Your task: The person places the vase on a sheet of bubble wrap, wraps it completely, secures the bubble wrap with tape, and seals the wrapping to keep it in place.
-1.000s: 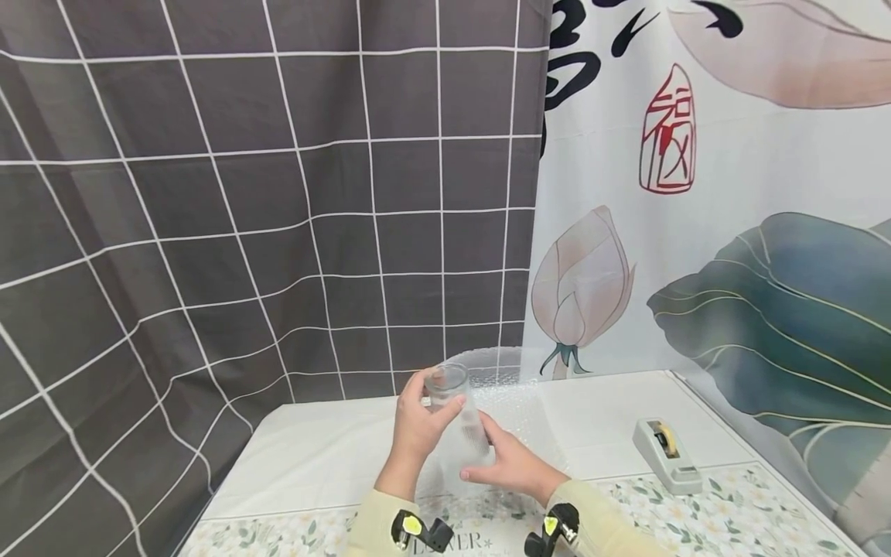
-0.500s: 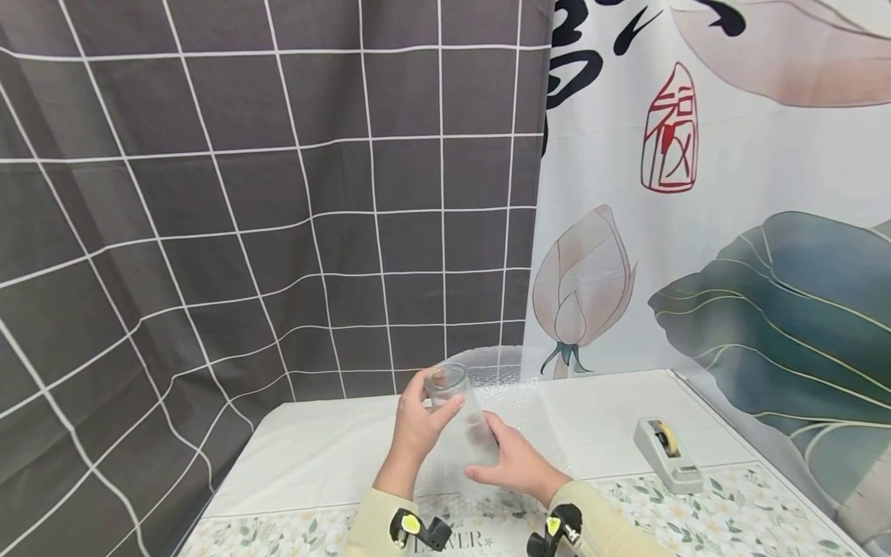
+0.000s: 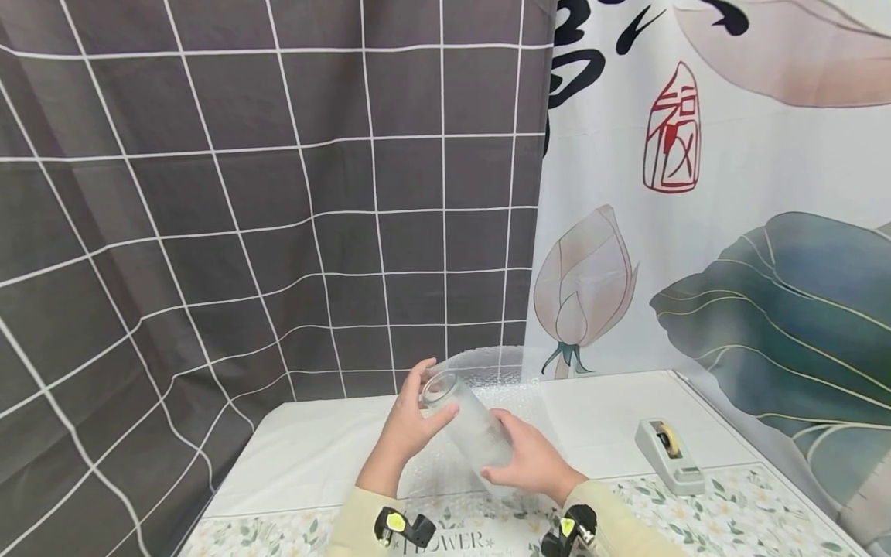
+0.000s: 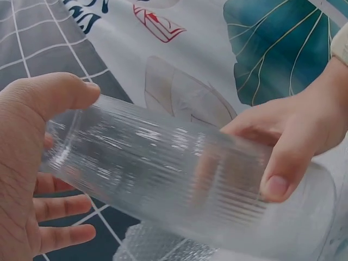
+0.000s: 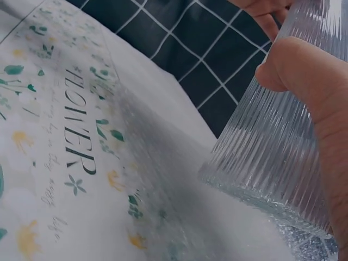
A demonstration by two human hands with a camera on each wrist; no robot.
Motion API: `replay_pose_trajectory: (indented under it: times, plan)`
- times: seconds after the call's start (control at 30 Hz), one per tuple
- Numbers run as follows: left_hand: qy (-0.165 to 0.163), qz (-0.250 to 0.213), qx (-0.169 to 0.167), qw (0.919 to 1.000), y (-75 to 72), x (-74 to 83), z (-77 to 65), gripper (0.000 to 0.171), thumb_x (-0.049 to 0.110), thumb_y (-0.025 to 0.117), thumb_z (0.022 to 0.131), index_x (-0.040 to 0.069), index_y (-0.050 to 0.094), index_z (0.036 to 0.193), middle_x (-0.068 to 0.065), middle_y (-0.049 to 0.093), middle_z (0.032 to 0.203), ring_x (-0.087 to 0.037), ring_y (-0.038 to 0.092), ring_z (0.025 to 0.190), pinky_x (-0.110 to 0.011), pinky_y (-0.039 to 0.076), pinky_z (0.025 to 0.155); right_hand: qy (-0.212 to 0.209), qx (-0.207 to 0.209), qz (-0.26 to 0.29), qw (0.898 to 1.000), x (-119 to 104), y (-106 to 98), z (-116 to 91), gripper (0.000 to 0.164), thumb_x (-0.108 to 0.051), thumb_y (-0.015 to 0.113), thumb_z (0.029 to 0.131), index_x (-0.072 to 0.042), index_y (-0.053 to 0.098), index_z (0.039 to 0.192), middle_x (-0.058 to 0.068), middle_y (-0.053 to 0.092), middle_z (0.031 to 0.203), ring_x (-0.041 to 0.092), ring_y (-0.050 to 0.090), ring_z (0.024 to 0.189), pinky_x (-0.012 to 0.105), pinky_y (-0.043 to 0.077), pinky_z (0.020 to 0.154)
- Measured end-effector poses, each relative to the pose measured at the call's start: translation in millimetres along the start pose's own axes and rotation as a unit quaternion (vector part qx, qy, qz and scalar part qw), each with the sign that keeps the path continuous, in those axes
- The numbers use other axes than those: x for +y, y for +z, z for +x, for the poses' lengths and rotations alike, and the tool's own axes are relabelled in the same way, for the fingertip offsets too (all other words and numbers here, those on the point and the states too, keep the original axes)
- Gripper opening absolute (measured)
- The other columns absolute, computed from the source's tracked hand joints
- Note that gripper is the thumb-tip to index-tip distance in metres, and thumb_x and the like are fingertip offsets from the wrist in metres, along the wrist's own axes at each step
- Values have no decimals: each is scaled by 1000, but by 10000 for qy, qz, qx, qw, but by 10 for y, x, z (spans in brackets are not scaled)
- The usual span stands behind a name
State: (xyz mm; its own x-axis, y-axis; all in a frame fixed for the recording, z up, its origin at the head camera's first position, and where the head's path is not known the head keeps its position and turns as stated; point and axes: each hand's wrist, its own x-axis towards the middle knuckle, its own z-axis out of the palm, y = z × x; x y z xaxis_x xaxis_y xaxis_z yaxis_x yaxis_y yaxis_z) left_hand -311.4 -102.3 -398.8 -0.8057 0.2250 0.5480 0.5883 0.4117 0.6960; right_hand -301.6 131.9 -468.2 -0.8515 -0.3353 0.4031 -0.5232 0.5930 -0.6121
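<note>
A clear ribbed glass vase (image 3: 476,433) is held tilted above the table, its round mouth toward the upper left in the head view. My left hand (image 3: 407,422) pinches it near the mouth between thumb and forefinger; in the left wrist view the other fingers (image 4: 65,206) spread free below the glass (image 4: 141,152). My right hand (image 3: 532,460) grips the lower body, thumb on the near side. The right wrist view shows the thick base (image 5: 261,204) of the vase pointing down over the tablecloth. A sheet of bubble wrap (image 3: 536,406) lies under and behind it.
A pale grey tape dispenser (image 3: 670,456) with a yellow roll stands on the right of the table. The white tablecloth (image 3: 313,456) has a floral band along the front. A grey grid curtain (image 3: 278,193) and a lotus-printed cloth (image 3: 599,170) hang close behind the table.
The vase has tilted further, its base swinging right and toward me. My right hand has moved slightly right and down with it; the left has shifted a little left, its fingers spreading.
</note>
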Motion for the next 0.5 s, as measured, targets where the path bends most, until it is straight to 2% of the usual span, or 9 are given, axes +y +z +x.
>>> replay_pose_trajectory:
  times: [0.13, 0.27, 0.4, 0.5]
  plan:
    - [83, 381, -6, 9992, -39, 18, -9, 79, 28, 77, 85, 12, 37, 152, -15, 51, 139, -36, 53, 127, -57, 49, 101, -129, 23, -359, 9993, 27, -62, 2, 87, -35, 89, 66, -9, 51, 139, -1, 66, 115, 15, 65, 94, 34, 57, 79]
    - [220, 946, -9, 9953, -69, 56, -11, 80, 30, 77, 84, 15, 39, 152, -13, 48, 142, -35, 54, 127, -57, 51, 98, -263, 14, -753, 9968, 44, -121, 18, 87, -38, 89, 65, -7, 52, 138, -2, 66, 115, 14, 64, 93, 34, 57, 78]
    - [442, 1506, 53, 9876, -89, 76, -10, 80, 30, 78, 80, 16, 43, 150, -15, 44, 144, -36, 52, 127, -58, 49, 101, -319, 12, -1106, 9933, 58, -180, 39, 90, -40, 87, 65, -4, 52, 139, 3, 66, 119, 17, 65, 95, 37, 58, 81]
    - [624, 1967, -57, 9784, -88, 79, -20, 82, 31, 80, 76, 19, 46, 149, -15, 40, 149, -38, 46, 133, -60, 45, 105, -438, 17, -1299, 9906, 75, -224, 61, 91, -41, 87, 65, -2, 52, 139, 6, 66, 122, 19, 65, 97, 39, 58, 82]
